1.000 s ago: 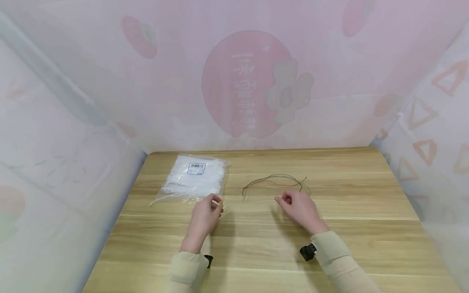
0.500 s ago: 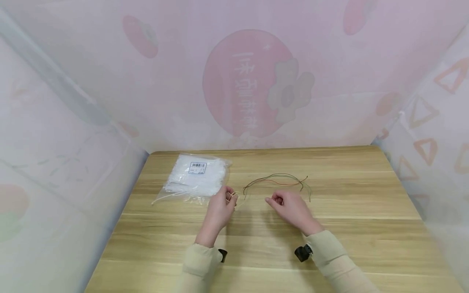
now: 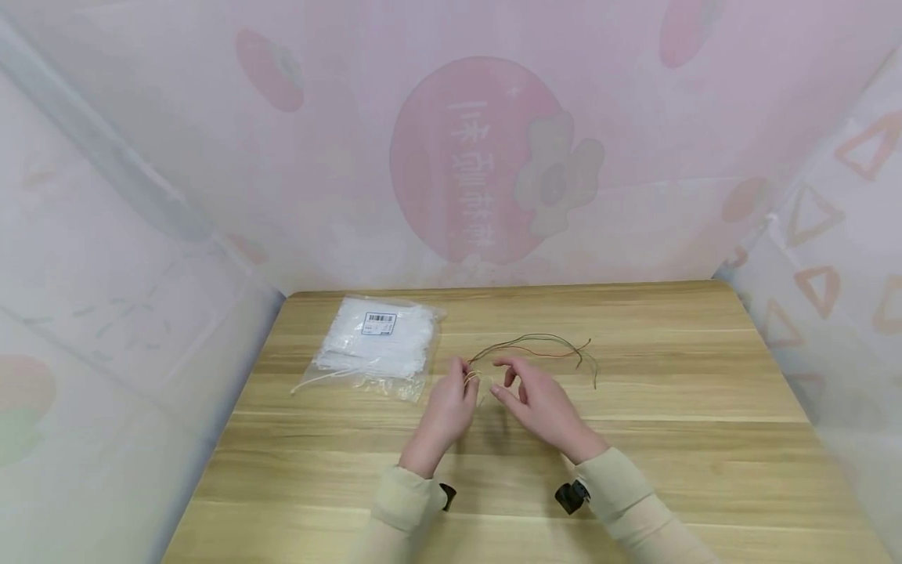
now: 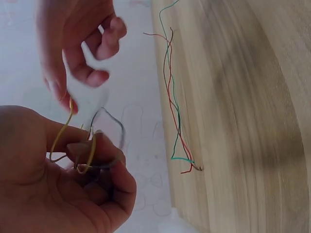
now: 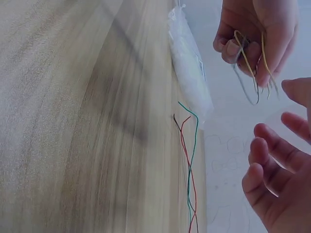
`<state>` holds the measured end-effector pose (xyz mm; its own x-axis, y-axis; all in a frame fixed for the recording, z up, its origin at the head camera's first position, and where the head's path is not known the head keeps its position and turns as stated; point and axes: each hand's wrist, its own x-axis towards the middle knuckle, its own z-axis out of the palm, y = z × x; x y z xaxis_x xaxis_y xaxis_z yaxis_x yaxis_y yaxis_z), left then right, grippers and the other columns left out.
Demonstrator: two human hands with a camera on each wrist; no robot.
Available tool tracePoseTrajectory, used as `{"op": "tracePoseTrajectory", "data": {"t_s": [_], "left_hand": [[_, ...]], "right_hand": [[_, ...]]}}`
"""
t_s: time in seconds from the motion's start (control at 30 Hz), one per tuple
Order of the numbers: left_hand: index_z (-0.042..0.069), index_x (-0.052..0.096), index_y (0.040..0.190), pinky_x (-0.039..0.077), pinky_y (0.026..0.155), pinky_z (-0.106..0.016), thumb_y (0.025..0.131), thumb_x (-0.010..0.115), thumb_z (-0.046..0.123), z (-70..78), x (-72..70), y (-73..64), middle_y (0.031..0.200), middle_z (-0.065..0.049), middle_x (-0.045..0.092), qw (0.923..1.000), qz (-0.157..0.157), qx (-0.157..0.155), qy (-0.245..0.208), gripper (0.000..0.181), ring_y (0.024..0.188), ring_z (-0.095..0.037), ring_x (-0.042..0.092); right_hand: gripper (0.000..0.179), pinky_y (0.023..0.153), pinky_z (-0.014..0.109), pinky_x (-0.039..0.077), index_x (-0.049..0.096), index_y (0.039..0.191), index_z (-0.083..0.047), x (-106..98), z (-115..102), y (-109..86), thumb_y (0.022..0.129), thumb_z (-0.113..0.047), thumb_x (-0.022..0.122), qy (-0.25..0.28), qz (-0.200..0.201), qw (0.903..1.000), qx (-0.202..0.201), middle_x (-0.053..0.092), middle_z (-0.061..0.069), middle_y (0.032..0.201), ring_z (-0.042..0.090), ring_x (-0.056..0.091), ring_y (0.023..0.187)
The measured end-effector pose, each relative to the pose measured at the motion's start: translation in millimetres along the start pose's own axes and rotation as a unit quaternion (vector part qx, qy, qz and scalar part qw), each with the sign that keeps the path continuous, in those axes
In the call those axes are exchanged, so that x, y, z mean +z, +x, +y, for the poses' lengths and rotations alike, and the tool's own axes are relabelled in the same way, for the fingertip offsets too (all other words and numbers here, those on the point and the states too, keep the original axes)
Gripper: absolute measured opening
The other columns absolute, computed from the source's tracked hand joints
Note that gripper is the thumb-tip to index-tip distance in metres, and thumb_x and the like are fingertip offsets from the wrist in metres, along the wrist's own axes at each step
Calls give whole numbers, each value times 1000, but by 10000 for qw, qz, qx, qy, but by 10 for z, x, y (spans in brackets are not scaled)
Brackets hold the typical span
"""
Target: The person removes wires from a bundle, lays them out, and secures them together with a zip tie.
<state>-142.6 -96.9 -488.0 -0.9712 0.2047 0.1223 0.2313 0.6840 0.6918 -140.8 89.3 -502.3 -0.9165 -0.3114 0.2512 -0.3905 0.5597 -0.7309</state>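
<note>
My left hand point(image 3: 445, 401) pinches a small loop of thin wires between thumb and fingers. The bundle combines yellow wire point(image 4: 92, 151) and grey wire point(image 4: 122, 131), with loose ends sticking out. Close on its right is my right hand point(image 3: 548, 403), its fingers apart and slightly bent, holding nothing that I can make out. In the left wrist view, a right fingertip point(image 4: 69, 103) is at one yellow end; whether it touches is unclear. Behind both hands, red, green and dark wires point(image 5: 189, 165) lie loosely twisted on the table.
On the table's left rests a clear bag point(image 3: 377, 341) of white strips resembling cable ties, with a barcode label; one strip point(image 3: 320, 379) lies along its front edge. The wooden table point(image 3: 676, 470) ends at a printed pink back wall point(image 3: 338, 196). Each wrist wears a small black camera.
My left hand has moved right with the wire loop, away from the bag. The right hand has come left to meet it and its fingers have spread. The wires on the table have stayed put.
</note>
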Motion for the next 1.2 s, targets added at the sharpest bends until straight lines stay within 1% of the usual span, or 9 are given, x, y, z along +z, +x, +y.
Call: {"op": "tracePoseTrajectory", "data": {"t_s": [0.07, 0.2, 0.33, 0.43, 0.53, 0.7, 0.93, 1.07, 1.2], "left_hand": [[3, 50, 110, 52, 66, -41, 103, 56, 8, 19, 21, -1, 84, -11, 63, 9999, -117, 58, 13, 10, 76, -25, 62], [7, 53, 108, 53, 73, -42, 102, 61, 10, 45, 65, 2, 92, -13, 67, 9991, -285, 291, 123, 10, 84, -26, 65], [8, 55, 106, 48, 62, -35, 101, 64, 10, 55, 93, 3, 79, -6, 62, 9978, -381, 518, 158, 11, 68, -17, 56], [7, 57, 107, 41, 54, -29, 101, 64, 11, 57, 96, 3, 69, -1, 54, 9974, -493, 533, 27, 10, 60, -11, 46], [7, 59, 106, 39, 53, -28, 101, 64, 12, 49, 83, 6, 67, 1, 52, 9975, -574, 401, -106, 8, 58, -9, 43], [8, 65, 99, 42, 57, -30, 99, 65, 11, 14, 26, 20, 72, 2, 56, 9983, -496, 189, -238, 4, 62, -10, 47], [10, 72, 94, 48, 66, -30, 99, 68, 13, -44, -8, 17, 93, 1, 70, 9981, -361, 93, -500, 6, 63, -8, 52], [9, 73, 94, 52, 72, -31, 97, 69, 11, -30, 13, 22, 92, -1, 72, 9986, -281, 202, -404, 5, 73, -10, 60], [5, 73, 96, 54, 79, -35, 96, 70, 10, 22, 51, 27, 93, -4, 73, 9982, -281, 440, -290, 5, 88, -17, 68]], "right_hand": [[35, 53, 27, 43, 60, 132, -11, 8, -9, 3, 101, -24, 67, -21, 26, 9998, -180, 60, -7, 101, 6, 49, 61], [20, 60, 27, 46, 66, 120, -10, 20, -12, 14, 102, -18, 65, -48, 2, 9997, -224, 62, -9, 99, 5, 51, 69], [7, 61, 28, 47, 67, 106, -12, 23, -2, 28, 101, -17, 67, -50, -67, 10000, -28, 63, -10, 91, 6, 53, 69], [7, 60, 29, 48, 64, 100, -11, 10, 13, 33, 101, -18, 66, -5, -184, 9998, 121, 63, -7, 88, 7, 54, 69], [9, 61, 30, 48, 60, 101, -9, -22, 35, 25, 104, -17, 60, 47, -322, 9991, 282, 63, -3, 89, 9, 54, 70], [8, 62, 31, 48, 57, 105, -8, -104, 100, 12, 107, -14, 52, -39, -381, 9984, 416, 65, 2, 91, 11, 55, 72], [8, 60, 32, 46, 58, 108, -7, -188, 167, -3, 107, -12, 53, -21, -400, 9976, 573, 64, 3, 90, 12, 53, 68], [8, 61, 33, 47, 59, 110, -6, -189, 167, -5, 106, -12, 54, 76, -401, 9977, 547, 65, 5, 90, 11, 55, 70], [9, 63, 32, 48, 63, 109, -10, -144, 119, 2, 105, -15, 57, 33, -568, 9976, 388, 65, 0, 87, 9, 56, 71]]}}
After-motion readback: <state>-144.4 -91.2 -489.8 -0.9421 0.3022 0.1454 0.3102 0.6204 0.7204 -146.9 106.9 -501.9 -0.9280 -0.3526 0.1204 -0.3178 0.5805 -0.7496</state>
